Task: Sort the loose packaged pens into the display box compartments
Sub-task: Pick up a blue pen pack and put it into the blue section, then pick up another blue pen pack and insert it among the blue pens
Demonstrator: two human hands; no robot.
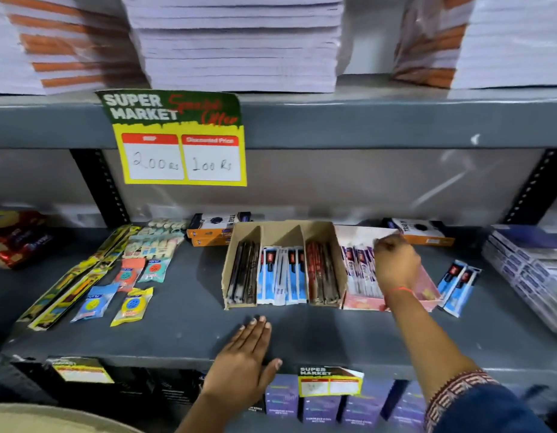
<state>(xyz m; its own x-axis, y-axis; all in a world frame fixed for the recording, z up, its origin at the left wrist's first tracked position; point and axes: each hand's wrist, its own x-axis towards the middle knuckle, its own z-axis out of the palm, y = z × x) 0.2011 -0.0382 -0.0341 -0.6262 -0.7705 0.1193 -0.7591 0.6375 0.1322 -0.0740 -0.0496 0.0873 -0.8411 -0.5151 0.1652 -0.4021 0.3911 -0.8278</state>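
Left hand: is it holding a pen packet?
No, the left hand lies flat and empty on the shelf.

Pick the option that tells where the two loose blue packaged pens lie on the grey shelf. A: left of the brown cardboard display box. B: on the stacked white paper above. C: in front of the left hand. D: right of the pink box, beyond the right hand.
D: the two loose blue packaged pens lie on the grey shelf just right of the pink box, past the right hand.

Two hands [245,354], two loose blue pen packs [458,284].
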